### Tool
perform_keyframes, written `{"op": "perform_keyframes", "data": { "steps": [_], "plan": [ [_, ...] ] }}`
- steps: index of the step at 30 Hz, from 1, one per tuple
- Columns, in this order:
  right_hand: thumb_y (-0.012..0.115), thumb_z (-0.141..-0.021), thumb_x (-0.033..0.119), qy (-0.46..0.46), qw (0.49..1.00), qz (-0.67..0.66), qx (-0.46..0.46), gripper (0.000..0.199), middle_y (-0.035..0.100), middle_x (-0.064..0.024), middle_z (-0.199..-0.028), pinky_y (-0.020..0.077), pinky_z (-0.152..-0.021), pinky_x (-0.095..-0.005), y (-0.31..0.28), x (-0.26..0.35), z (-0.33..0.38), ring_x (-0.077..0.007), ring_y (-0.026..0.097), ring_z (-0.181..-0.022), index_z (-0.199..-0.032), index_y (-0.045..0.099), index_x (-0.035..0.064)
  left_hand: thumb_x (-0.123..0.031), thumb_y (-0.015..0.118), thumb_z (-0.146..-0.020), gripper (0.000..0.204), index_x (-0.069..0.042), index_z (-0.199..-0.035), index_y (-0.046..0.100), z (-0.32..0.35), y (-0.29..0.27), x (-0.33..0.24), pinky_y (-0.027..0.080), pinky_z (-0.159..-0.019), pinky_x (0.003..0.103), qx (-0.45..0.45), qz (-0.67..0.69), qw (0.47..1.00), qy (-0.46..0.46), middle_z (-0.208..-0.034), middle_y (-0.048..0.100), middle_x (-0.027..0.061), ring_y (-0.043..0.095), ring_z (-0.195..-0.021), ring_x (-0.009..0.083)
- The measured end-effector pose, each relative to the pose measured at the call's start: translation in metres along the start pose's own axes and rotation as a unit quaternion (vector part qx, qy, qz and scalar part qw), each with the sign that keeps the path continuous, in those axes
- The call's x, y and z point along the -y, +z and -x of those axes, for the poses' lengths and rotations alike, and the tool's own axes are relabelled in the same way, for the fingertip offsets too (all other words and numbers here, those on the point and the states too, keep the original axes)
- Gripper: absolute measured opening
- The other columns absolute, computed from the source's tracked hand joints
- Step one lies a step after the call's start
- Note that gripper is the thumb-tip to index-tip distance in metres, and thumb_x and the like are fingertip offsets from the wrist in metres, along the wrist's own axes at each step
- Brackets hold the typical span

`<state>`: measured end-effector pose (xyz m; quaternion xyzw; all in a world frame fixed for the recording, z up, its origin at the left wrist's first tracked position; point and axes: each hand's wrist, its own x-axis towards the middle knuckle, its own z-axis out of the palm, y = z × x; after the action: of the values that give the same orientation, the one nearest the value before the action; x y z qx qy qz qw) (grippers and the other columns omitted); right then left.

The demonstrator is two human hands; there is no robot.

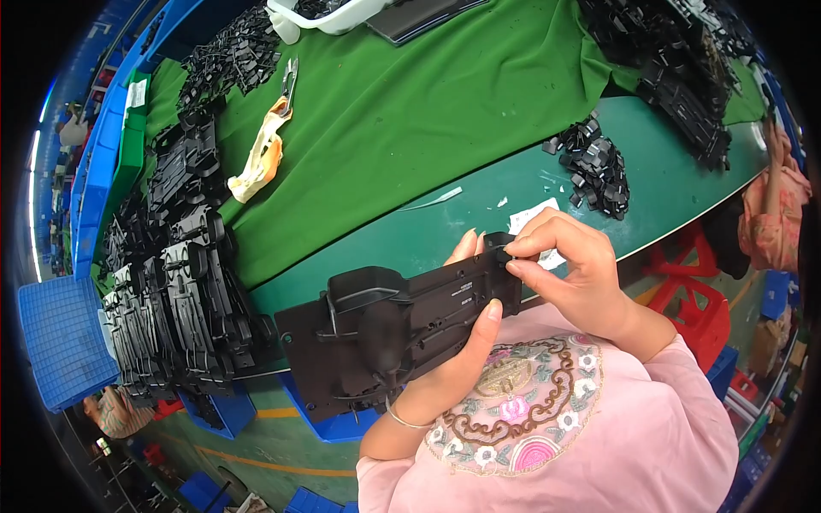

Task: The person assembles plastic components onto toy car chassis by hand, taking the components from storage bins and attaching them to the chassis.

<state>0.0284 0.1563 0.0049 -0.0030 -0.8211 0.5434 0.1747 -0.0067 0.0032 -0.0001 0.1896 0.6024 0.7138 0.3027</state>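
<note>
A long black plastic panel (445,291) with a raised housing on its left part is held tilted in front of my chest, above the near table edge. My left hand (466,355) grips it from below, its thumb across the face and fingertips showing behind the upper edge. My right hand (586,265) pinches thumb and index finger together at the panel's upper right corner. Whatever lies between those fingertips is too small and dark to make out. Right of the hands, small black clips (601,171) lie heaped on the table. A white paper scrap (534,215) is partly behind my right hand.
Black panels (184,299) stand stacked at the left, beside a blue basket (64,329). Scissors (291,81) and a cream cloth (261,158) lie on the green cloth (402,128). More black parts (684,94) fill the far right. A red stool (697,299) stands beyond the table.
</note>
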Motion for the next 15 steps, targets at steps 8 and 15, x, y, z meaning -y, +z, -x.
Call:
{"op": "perform_keyframes", "data": {
  "steps": [8,15],
  "plan": [
    [0.062,-0.063,-0.005,0.027,0.998,-0.036,0.041,0.015,0.054,-0.0092,-0.070,0.0433,-0.054,-0.0247,-0.0046,-0.0018,-0.0019,-0.0173,0.054,-0.061,-0.076,0.055,-0.0026,-0.008,0.048,-0.078,0.049,0.007,-0.121,0.029,0.0000,-0.0014,0.0001,0.029,-0.093,0.032,-0.013,-0.081,0.996,0.032,-0.121,0.038,0.0178,0.037,-0.111,0.0216],
    [0.062,-0.062,-0.005,-0.002,0.999,-0.016,0.028,0.015,0.054,-0.0091,-0.070,0.0435,-0.054,-0.0251,-0.0009,-0.0016,-0.0014,-0.0177,0.054,-0.061,-0.075,0.055,-0.0019,-0.008,0.047,-0.079,0.049,0.006,-0.122,0.027,0.0022,0.0008,-0.0033,0.029,-0.092,0.032,-0.010,-0.083,0.996,0.028,-0.121,0.037,0.0183,0.036,-0.112,0.0223]
  ]
}}
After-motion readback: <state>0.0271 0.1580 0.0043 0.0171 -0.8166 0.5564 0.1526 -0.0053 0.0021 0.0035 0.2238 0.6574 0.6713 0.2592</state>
